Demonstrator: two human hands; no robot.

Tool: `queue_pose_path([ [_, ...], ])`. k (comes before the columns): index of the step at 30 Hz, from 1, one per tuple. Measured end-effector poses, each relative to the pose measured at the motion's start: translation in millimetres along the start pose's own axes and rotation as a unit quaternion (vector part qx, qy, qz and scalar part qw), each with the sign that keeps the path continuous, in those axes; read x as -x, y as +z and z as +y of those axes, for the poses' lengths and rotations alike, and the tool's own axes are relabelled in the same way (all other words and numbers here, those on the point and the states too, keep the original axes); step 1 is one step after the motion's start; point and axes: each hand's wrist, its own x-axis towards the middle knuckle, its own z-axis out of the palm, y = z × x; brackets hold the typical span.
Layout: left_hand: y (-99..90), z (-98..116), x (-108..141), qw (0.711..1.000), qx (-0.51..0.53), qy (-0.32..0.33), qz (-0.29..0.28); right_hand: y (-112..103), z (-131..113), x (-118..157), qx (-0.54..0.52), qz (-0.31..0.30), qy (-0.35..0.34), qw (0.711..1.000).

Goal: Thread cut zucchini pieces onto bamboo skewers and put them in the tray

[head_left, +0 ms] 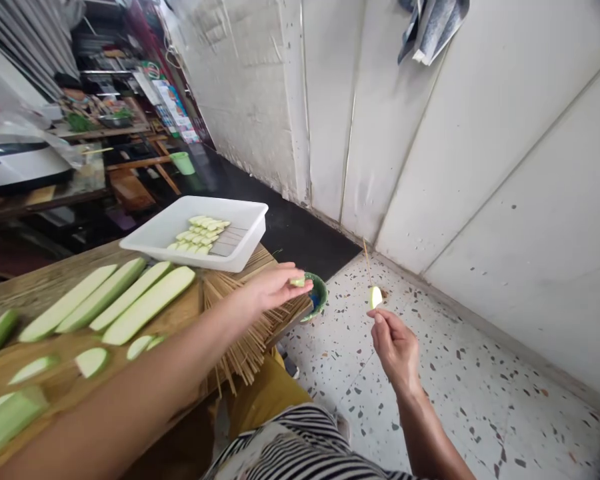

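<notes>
Right of the centre of the frame, a pale slice [375, 297] sits at the lower end of a thin skewer [367, 260] that points upward. The right hand [395, 343] has thumb and forefinger pinched together at the slice's bottom edge, over open speckled floor [460, 373]; the white wall [510, 200] stands beyond, leaving room around this hand. Near mid-frame, the left hand [280, 285] reaches past the table's right edge, fingers loosely extended, thumb lightly closed on a small green piece [297, 282]. A green-rimmed bin [322, 297] is just beyond those fingertips, beside the table corner.

Under the left forearm, a fan of sticks [243, 350] overhangs the table's near edge. Above it, a white tray [253, 233] of skewered slices [200, 233] stands close to the far edge. Long halved gourds [150, 305] crowd the left of the frame.
</notes>
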Motion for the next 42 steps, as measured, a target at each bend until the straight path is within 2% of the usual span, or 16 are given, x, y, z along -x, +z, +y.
queue_pose_path([
  [3,13.2,18.5,-44.3,0.998,-0.003,-0.010,0.058,-1.9,6.4,-3.6,0.003,0.020,0.026,0.999],
  [5,17.5,24.5,-53.2,0.996,-0.005,0.018,0.086,-0.9,7.3,-7.0,0.013,0.031,0.038,0.999],
  [8,13.5,25.0,-28.8,0.988,0.007,0.110,0.106,5.0,3.0,-11.4,0.007,0.029,0.059,0.998],
  [9,8.0,23.1,-12.1,0.982,0.012,0.156,0.107,8.2,0.4,-12.1,-0.001,0.030,0.067,0.997],
  [10,0.1,19.7,7.1,0.968,-0.009,0.233,0.098,12.0,-2.6,-12.4,-0.011,0.033,0.073,0.997],
  [12,-23.0,6.6,48.1,0.919,-0.076,0.374,0.098,21.6,-8.8,-12.2,-0.034,0.045,0.081,0.995],
  [14,-56.1,-17.2,85.2,0.843,-0.172,0.482,0.166,35.4,-15.0,-12.1,-0.045,0.033,0.074,0.996],
  [16,-98.2,-50.2,115.3,0.765,-0.293,0.519,0.243,54.5,-22.3,-10.1,-0.027,-0.021,0.049,0.998],
  [18,-145.6,-86.4,140.2,0.715,-0.369,0.490,0.335,77.0,-32.1,-2.7,-0.015,-0.085,0.017,0.996],
  [20,-192.0,-117.5,162.4,0.675,-0.395,0.444,0.438,100.0,-43.5,10.7,-0.024,-0.162,-0.017,0.986],
  [22,-231.2,-136.8,182.1,0.635,-0.399,0.404,0.523,121.2,-54.7,26.9,-0.037,-0.241,-0.066,0.968],
  [24,-260.5,-141.5,197.1,0.607,-0.418,0.382,0.557,139.3,-64.5,41.8,-0.038,-0.306,-0.126,0.943],
  [27,-290.0,-125.4,204.3,0.564,-0.492,0.391,0.536,159.7,-76.9,57.3,-0.031,-0.367,-0.178,0.913],
  [30,-314.4,-95.1,192.1,0.534,-0.581,0.363,0.495,172.4,-86.1,64.3,-0.029,-0.393,-0.201,0.897],
  [36,-352.4,-48.6,154.5,0.549,-0.665,0.273,0.426,187.3,-86.6,65.2,-0.027,-0.387,-0.198,0.900],
  [42,-357.6,-32.4,146.6,0.571,-0.704,0.212,0.365,202.8,-78.5,63.6,-0.030,-0.415,-0.155,0.896],
])
